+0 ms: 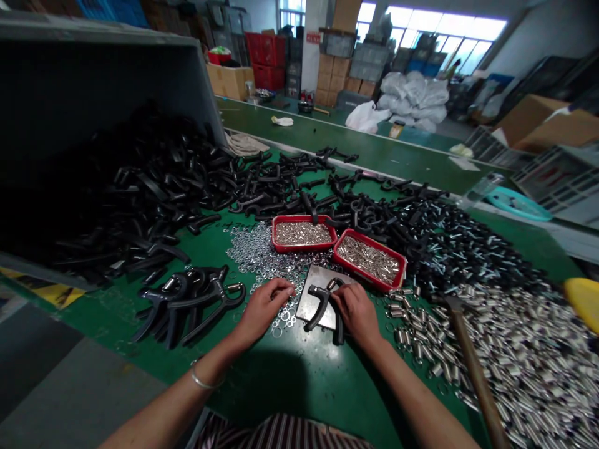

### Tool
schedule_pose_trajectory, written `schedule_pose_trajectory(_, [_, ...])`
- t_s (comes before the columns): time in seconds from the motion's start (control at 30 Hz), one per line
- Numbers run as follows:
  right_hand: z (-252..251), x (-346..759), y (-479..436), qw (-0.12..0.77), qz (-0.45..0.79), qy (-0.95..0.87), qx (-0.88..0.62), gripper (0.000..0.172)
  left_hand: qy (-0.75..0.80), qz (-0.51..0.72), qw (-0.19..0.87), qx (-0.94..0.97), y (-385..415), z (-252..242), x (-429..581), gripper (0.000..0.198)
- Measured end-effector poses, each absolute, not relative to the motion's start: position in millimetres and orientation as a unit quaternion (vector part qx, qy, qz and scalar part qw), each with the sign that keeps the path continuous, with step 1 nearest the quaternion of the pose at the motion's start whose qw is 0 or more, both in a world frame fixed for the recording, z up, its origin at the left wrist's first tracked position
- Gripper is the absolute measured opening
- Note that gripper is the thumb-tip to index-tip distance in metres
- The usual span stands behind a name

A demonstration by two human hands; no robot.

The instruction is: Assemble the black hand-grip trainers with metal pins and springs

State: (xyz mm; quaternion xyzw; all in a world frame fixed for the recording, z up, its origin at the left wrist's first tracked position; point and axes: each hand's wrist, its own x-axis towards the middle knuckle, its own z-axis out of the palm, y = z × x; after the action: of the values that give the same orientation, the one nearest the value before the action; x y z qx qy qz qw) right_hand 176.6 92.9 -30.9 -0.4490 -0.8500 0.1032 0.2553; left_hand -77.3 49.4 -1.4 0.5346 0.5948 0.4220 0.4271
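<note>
We locate the black hand gripper point(322, 307) across the steel plate point(319, 276) on the counter point(262, 362). Our right hand point(358, 310) pinches its right handle; our left hand point(263, 307) curls beside metal rings point(285, 315), contents indeterminate. We judge the part light, rigid, slightly slippery, not fragile; grasp below the spring point(332, 283). The red sign's point(313, 38) characters are illegible.

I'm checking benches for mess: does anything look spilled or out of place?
The grey bin appears tipped on its side, with black handles spreading onto the green table. Loose metal rings lie scattered, uncontained, beside the left red tray.
</note>
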Motion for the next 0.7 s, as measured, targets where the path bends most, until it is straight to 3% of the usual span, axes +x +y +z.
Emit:
schedule_pose_trajectory(0.27, [-35, 175, 94, 0.246, 0.062, -0.867, -0.429, 0.022, 0.594, 0.381, 0.422, 0.569, 50, -8, -68, 0.021])
schedule_pose_trajectory(0.43, [-36, 183, 90, 0.183, 0.040, -0.900, -0.394, 0.021, 0.596, 0.360, 0.389, 0.603, 50, -11, -66, 0.016])
schedule_pose_trajectory(0.7, [-30, 202, 80, 0.095, 0.008, -0.940, -0.326, 0.047, 0.536, 0.341, 0.302, 0.711, 62, -5, -44, 0.011])
